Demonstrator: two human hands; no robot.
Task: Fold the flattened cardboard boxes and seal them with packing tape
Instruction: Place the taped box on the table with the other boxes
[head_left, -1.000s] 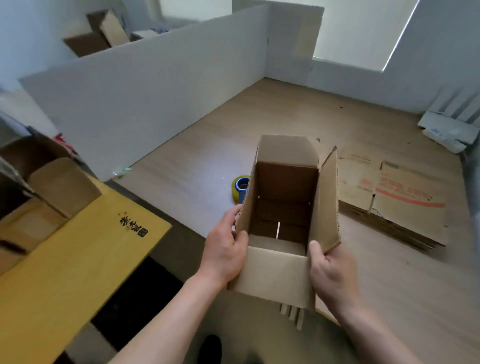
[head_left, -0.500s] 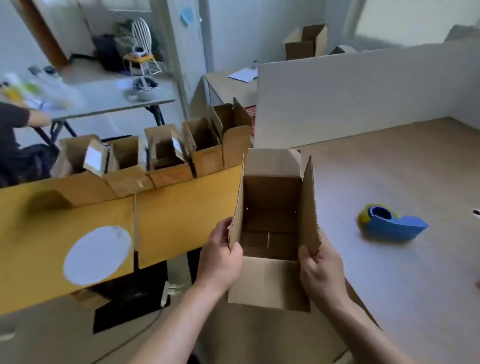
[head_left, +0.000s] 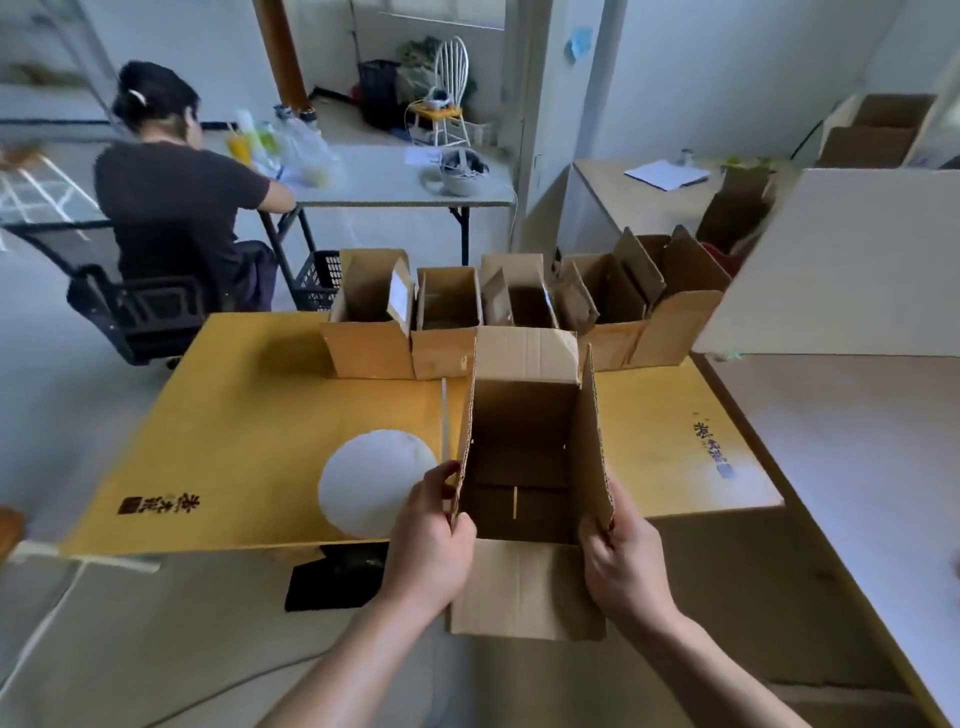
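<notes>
I hold an erected brown cardboard box (head_left: 524, 431) in the air in front of me, its open top facing me with all flaps spread. My left hand (head_left: 428, 545) grips the left wall near its bottom corner, thumb inside. My right hand (head_left: 621, 566) grips the right side flap the same way. The inside shows the closed bottom flaps with a thin seam. No tape or tape dispenser is in view.
Several folded open boxes (head_left: 447, 322) stand in a row at the far edge of a yellow board (head_left: 249, 415) with a white circle (head_left: 374, 483). A person (head_left: 176, 208) sits at a grey table at the back left. A white partition (head_left: 852, 260) rises at right.
My view has swung left, away from the wooden table with the flat boxes and the blue tape dispenser. The box has travelled with both hands over the yellow board; the grips are unchanged.
</notes>
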